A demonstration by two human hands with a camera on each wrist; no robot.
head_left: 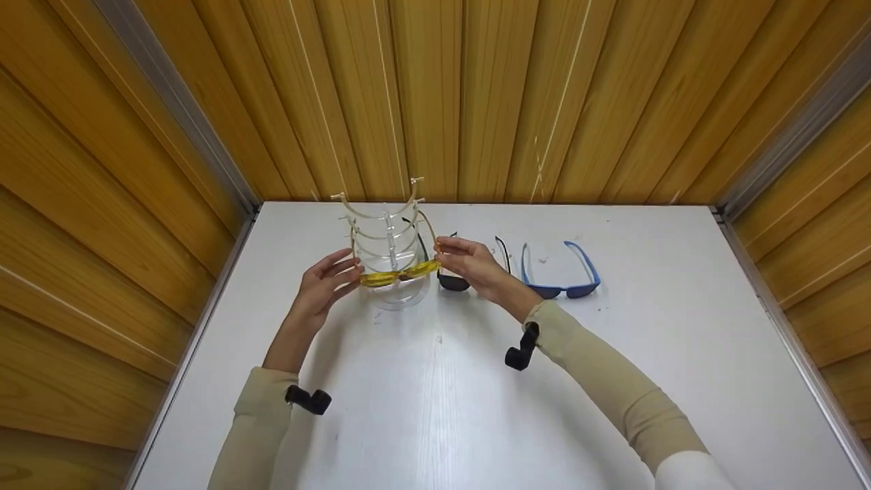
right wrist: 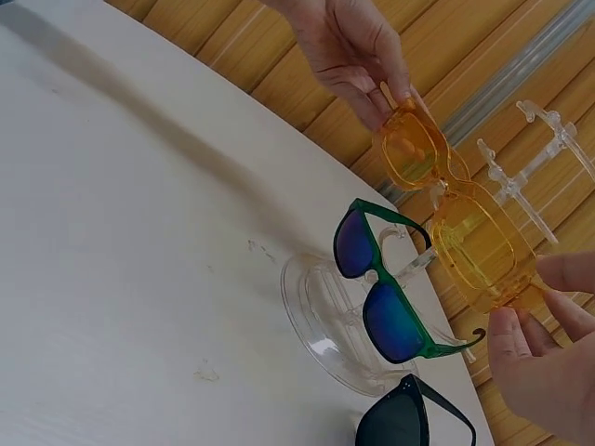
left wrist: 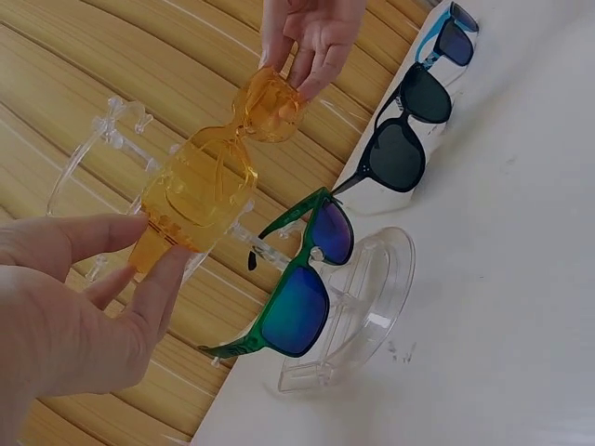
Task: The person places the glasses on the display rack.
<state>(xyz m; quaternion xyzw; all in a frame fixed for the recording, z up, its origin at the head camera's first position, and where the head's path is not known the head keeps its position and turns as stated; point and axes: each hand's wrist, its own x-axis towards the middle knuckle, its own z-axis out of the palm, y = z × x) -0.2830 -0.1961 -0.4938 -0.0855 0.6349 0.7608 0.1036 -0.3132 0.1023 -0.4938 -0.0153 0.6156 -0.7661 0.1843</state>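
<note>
My left hand and right hand pinch a pair of yellow sunglasses by the two outer ends of the frame, thumb and fingers at each hinge. The transparent yellow-orange lenses face me. Behind them rises a clear plastic display stand with several curved tiers; the yellow pair overlaps its lower part in the head view. Green-framed sunglasses with blue mirrored lenses sit on the stand below the yellow pair; in the head view they are mostly hidden.
Right of the stand, black sunglasses rest on the white table, partly behind my right hand in the head view. Farther right lie blue-framed sunglasses, temples pointing back. Wood-patterned panels enclose the back and sides.
</note>
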